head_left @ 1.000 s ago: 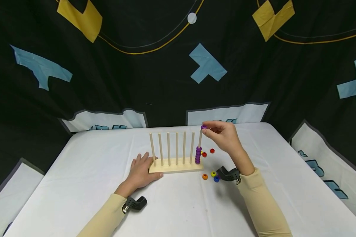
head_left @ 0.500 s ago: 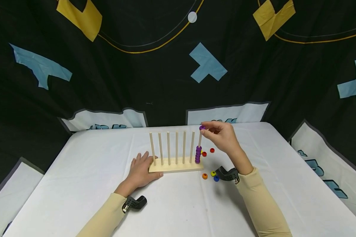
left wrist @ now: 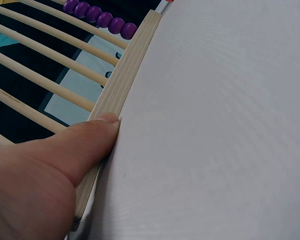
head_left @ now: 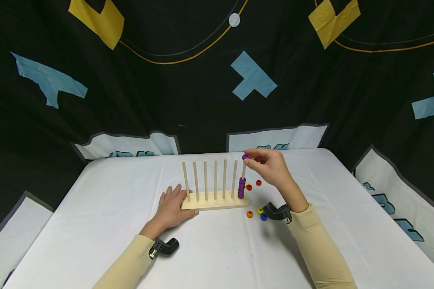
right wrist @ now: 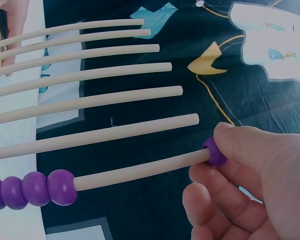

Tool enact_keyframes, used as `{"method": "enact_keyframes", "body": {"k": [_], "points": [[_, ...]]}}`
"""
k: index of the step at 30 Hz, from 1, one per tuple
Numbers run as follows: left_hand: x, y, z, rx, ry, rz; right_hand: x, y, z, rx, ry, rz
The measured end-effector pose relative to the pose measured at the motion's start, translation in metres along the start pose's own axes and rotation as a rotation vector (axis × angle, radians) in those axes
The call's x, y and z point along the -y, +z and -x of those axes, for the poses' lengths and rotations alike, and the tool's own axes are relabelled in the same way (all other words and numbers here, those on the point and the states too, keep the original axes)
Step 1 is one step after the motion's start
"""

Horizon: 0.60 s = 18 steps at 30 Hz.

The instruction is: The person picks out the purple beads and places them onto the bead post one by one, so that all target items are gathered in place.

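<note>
In the head view a wooden peg rack (head_left: 217,204) stands on the table, several upright pegs along its base. My left hand (head_left: 171,209) holds the base's left end, thumb along the front edge and fingers at the back. The thumb (left wrist: 85,145) shows pressed to the base in the left wrist view. My right hand (head_left: 271,164) pinches a purple bead (right wrist: 217,152) between thumb and fingers, at the top of the rightmost peg (right wrist: 140,170). The peg tip appears to be at the bead's hole. Lower on that peg sits a stack of purple beads (head_left: 241,188).
Two red beads (head_left: 258,183) lie right of the rack, with a yellow bead partly hidden behind the stack. Nearer the front lie an orange bead (head_left: 250,214), a yellow bead (head_left: 260,210) and a blue bead (head_left: 263,217). A dark patterned cloth hangs behind the white table (head_left: 217,257).
My right hand has shifted slightly left, bringing the purple bead from beside the rightmost peg onto its tip. The left hand and the rack have stayed put.
</note>
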State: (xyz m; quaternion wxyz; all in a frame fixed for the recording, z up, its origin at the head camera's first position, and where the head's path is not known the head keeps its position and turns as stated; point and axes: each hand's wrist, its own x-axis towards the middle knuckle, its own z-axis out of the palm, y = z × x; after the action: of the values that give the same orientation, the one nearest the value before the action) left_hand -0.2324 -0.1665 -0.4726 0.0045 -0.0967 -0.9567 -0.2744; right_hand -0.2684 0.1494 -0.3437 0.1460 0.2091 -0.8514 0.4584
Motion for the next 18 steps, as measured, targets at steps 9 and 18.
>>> {"method": "enact_keyframes", "body": {"k": [9,18], "points": [[-0.0001,0.0000,0.0001,0.003,-0.002,-0.005,-0.0026,0.0015,0.0004,0.030,0.035,0.030],[-0.0006,-0.0003,-0.0006,0.000,0.000,-0.007,-0.0025,-0.0006,-0.0002,0.034,0.050,0.029]]}}
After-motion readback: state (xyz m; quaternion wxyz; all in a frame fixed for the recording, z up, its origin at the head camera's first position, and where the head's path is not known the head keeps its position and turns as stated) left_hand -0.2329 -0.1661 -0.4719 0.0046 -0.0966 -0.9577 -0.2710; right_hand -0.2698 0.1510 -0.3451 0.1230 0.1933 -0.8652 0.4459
